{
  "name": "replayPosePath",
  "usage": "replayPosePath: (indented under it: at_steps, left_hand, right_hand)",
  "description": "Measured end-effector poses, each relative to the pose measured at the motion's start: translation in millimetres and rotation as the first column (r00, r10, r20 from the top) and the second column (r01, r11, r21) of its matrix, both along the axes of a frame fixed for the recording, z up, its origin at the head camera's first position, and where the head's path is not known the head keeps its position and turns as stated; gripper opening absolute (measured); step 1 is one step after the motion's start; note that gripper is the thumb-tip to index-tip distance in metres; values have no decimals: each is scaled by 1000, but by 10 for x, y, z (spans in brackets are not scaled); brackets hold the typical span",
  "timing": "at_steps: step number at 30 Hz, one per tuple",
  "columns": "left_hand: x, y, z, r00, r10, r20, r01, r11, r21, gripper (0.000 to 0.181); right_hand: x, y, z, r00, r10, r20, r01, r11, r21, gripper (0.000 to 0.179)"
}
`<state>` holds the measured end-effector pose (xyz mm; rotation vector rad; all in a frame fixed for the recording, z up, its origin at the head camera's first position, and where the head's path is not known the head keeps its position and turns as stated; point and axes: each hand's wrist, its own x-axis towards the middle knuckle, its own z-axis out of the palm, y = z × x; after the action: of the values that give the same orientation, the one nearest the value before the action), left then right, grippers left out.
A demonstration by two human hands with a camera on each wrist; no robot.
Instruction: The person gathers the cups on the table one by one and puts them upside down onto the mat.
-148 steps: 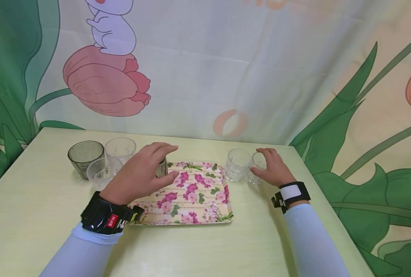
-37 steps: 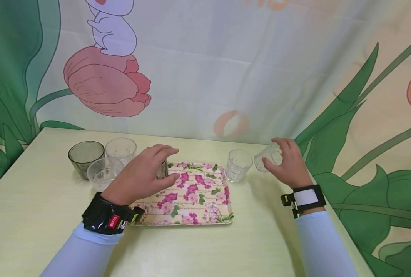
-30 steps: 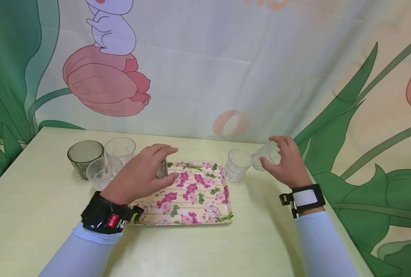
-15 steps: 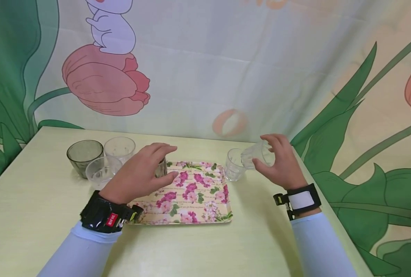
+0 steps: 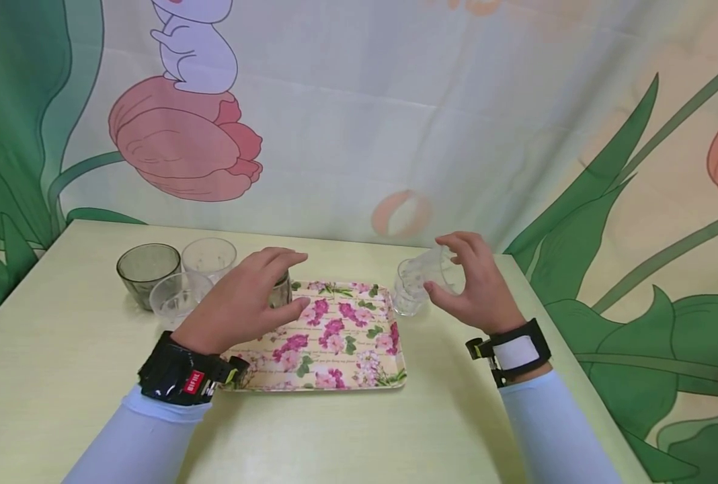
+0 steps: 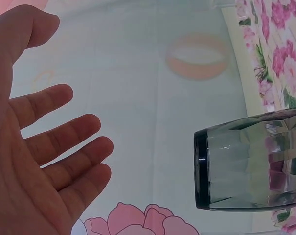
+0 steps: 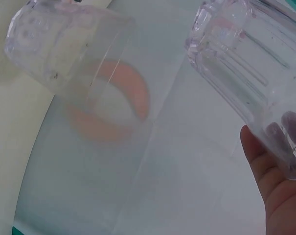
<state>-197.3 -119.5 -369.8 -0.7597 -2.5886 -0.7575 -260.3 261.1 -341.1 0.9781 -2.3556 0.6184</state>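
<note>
The right hand (image 5: 479, 290) grips a clear glass (image 7: 250, 63) between curved fingers and thumb, tilted and lifted beside a second glass (image 7: 59, 54) on the table (image 5: 335, 437). That move looks midway — the held glass is not yet down. The left hand (image 5: 238, 302), fingers spread and holding nothing, is near a grey glass (image 6: 245, 169) already standing on the flowered tray (image 5: 349, 346).

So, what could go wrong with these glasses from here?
The tilted clear tumbler in the right hand might knock the upright clear tumbler: its base points that way, though the right wrist view shows a gap. It might also slip, as it is held near its rim. And the left hand, holding nothing, could bump the smoky grey tumbler close by.
</note>
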Motion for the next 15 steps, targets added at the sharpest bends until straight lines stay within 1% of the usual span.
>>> replayPosePath:
  at_steps: [8,15]
  left_hand:
    - [20,3,26,1000,-12,19,12,1000,2,66]
    - [17,23,19,1000,-19,1,19,1000,-6,66]
  right_hand:
    - [61,-119,38,999,33,-9,-33,999,9,66]
    - [103,-198,69,997,69,-31,-69,998,0,66]
